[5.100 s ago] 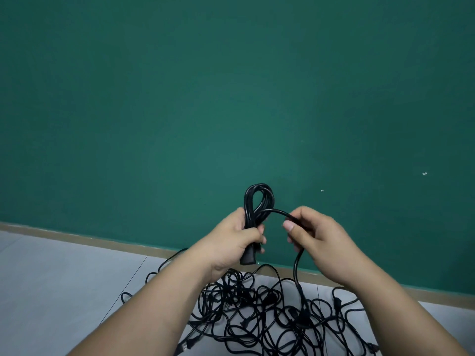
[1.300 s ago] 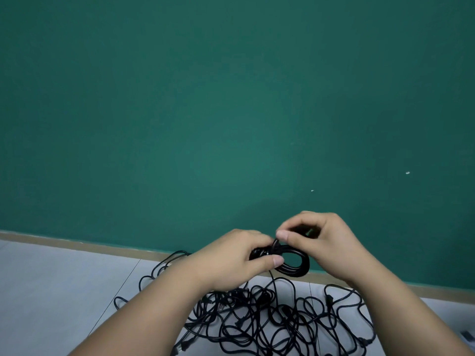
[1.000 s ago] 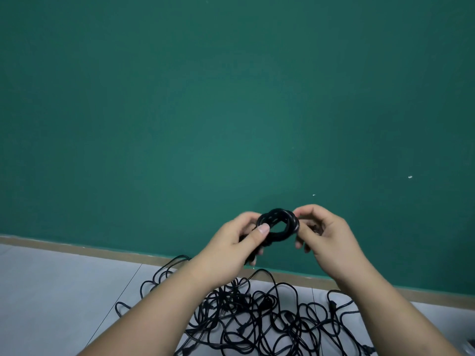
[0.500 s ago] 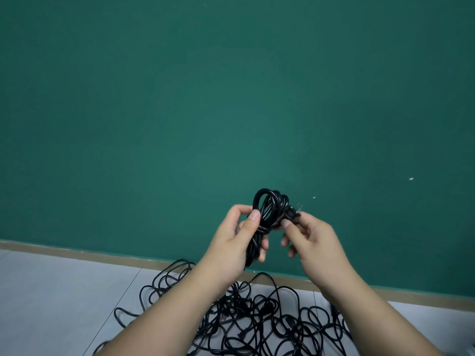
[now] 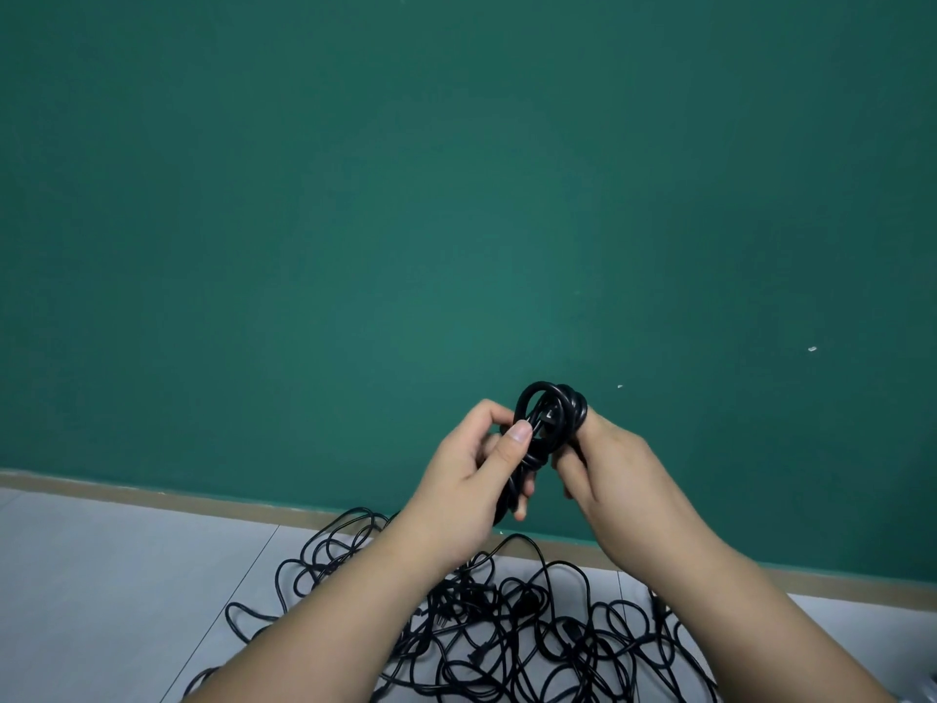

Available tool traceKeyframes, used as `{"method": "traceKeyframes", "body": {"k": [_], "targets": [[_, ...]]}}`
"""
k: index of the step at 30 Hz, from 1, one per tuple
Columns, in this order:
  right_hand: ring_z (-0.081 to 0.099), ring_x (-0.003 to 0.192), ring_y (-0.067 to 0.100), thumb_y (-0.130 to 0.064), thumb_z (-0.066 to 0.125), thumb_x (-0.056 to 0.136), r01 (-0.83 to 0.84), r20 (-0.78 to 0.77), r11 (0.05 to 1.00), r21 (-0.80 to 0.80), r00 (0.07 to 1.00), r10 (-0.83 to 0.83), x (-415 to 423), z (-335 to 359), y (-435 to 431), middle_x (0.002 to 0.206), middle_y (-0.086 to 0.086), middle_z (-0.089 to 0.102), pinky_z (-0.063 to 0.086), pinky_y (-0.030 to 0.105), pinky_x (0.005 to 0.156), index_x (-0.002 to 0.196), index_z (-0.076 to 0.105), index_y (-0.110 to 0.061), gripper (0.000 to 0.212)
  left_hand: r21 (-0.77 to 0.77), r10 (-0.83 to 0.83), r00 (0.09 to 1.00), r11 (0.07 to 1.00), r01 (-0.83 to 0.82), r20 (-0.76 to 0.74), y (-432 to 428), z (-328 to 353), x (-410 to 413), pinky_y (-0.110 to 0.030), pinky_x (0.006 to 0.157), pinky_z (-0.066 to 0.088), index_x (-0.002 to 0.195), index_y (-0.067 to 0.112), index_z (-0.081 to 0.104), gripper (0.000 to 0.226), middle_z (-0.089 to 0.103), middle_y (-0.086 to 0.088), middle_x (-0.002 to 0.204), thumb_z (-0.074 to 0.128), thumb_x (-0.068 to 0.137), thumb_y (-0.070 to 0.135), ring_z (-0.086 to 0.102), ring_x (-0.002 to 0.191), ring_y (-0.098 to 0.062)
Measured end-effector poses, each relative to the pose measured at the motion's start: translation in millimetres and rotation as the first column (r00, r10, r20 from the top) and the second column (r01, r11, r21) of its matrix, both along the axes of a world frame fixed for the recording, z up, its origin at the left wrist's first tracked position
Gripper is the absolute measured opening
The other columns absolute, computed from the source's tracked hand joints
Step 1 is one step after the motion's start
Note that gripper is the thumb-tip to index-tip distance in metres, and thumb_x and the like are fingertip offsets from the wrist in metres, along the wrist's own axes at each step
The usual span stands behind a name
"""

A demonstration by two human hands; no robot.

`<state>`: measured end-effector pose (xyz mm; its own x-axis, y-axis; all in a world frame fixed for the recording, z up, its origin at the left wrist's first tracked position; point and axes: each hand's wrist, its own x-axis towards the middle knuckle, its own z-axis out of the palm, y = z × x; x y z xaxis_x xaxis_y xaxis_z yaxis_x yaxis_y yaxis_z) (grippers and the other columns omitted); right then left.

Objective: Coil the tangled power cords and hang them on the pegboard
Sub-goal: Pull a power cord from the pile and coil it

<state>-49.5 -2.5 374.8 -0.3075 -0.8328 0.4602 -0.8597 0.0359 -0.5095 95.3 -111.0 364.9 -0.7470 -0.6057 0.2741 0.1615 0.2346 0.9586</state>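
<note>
A black power cord wound into a small coil (image 5: 550,421) is held up in front of the green wall. My left hand (image 5: 471,479) grips the coil's lower part, thumb pressed on its front. My right hand (image 5: 613,474) holds the coil's right side, fingers curled round the loops, with the plug end tucked into the middle of the coil. Below my arms a tangled heap of black power cords (image 5: 507,631) lies on the pale floor. No pegboard is in view.
The green wall (image 5: 456,195) fills most of the view, with a tan baseboard (image 5: 152,494) along its foot. Grey floor tiles (image 5: 101,601) spread to the left of the cord heap.
The loose end has been wrapped round the coil and the coil turned upright. Both hands have risen slightly, and the plug now sits inside the loop.
</note>
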Motion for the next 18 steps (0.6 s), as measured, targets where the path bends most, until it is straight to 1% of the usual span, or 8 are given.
{"method": "traceKeyframes", "body": {"k": [1,3,6,9,11,14,16,18], "targets": [[0.059,0.08,0.004,-0.016,0.052,0.105,-0.005,-0.008,0.999,-0.034,1.0,0.005,0,0,1,0.085,-0.017,0.056,0.045,0.019,0.068,0.102,0.045,-0.042,0.027,0.004,-0.005,1.0,1.0,0.005,-0.001,1,2,0,-0.04,0.067,0.048,0.1,0.018,0.057,0.025,0.063,-0.011,0.075,0.052,0.106,0.042,0.056,0.062,-0.027],[0.059,0.08,0.006,-0.011,0.055,0.103,0.005,0.048,0.991,-0.136,0.999,0.002,1,-2,2,0.083,-0.017,0.056,0.042,0.016,0.066,0.1,0.052,-0.039,0.029,0.022,-0.017,1.0,1.0,0.017,-0.01,3,5,-1,-0.039,0.067,0.047,0.097,0.02,0.056,0.024,0.063,-0.012,0.075,0.052,0.105,0.042,0.056,0.062,-0.028],[0.061,0.071,0.015,-0.008,0.063,0.101,0.055,0.175,0.968,-0.245,0.984,-0.012,5,-9,2,0.079,-0.009,0.059,0.048,0.027,0.062,0.096,0.065,-0.027,0.02,0.069,-0.032,0.999,0.997,0.035,-0.035,5,8,-3,-0.031,0.064,0.046,0.097,0.015,0.053,0.025,0.061,-0.014,0.075,0.051,0.109,0.037,0.053,0.061,-0.027],[0.053,0.065,0.013,-0.008,0.064,0.1,0.115,0.057,0.949,-0.292,0.993,-0.103,9,-7,0,0.077,-0.008,0.053,0.043,0.027,0.059,0.092,0.066,-0.018,0.012,0.11,-0.027,0.998,0.993,0.033,-0.056,8,10,-2,-0.029,0.06,0.046,0.101,0.007,0.051,0.025,0.059,-0.017,0.075,0.048,0.112,0.029,0.052,0.061,-0.026],[0.05,0.065,0.014,-0.011,0.061,0.1,0.129,-0.045,0.955,-0.269,0.988,-0.146,11,-3,-3,0.08,-0.006,0.051,0.044,0.031,0.059,0.094,0.064,-0.015,0.008,0.129,-0.016,0.997,0.991,0.025,-0.07,9,11,-1,-0.029,0.06,0.047,0.101,0.006,0.051,0.025,0.059,-0.017,0.075,0.048,0.111,0.029,0.052,0.061,-0.026],[0.053,0.066,0.022,-0.022,0.048,0.102,0.147,-0.099,0.973,-0.177,0.981,-0.167,18,3,-4,0.085,-0.003,0.051,0.047,0.041,0.059,0.098,0.061,-0.016,0.015,0.131,0.007,0.997,0.991,0.003,-0.077,10,11,0,-0.029,0.059,0.047,0.1,0.007,0.052,0.025,0.059,-0.017,0.074,0.047,0.111,0.029,0.051,0.061,-0.026],[0.053,0.066,0.024,-0.026,0.044,0.103,0.164,-0.14,0.979,-0.117,0.974,-0.18,22,5,-5,0.086,-0.003,0.049,0.046,0.042,0.059,0.1,0.058,-0.017,0.017,0.126,0.022,0.997,0.992,-0.012,-0.079,10,11,0,-0.03,0.058,0.047,0.098,0.008,0.052,0.024,0.058,-0.017,0.073,0.046,0.112,0.028,0.051,0.06,-0.026],[0.053,0.068,0.019,-0.026,0.043,0.103,0.161,-0.124,0.979,-0.126,0.976,-0.176,22,4,-6,0.088,-0.004,0.048,0.045,0.036,0.061,0.1,0.059,-0.019,0.017,0.12,0.03,0.996,0.993,-0.02,-0.08,10,12,1,-0.029,0.058,0.048,0.099,0.008,0.052,0.024,0.058,-0.017,0.074,0.046,0.112,0.027,0.052,0.06,-0.025]]}}
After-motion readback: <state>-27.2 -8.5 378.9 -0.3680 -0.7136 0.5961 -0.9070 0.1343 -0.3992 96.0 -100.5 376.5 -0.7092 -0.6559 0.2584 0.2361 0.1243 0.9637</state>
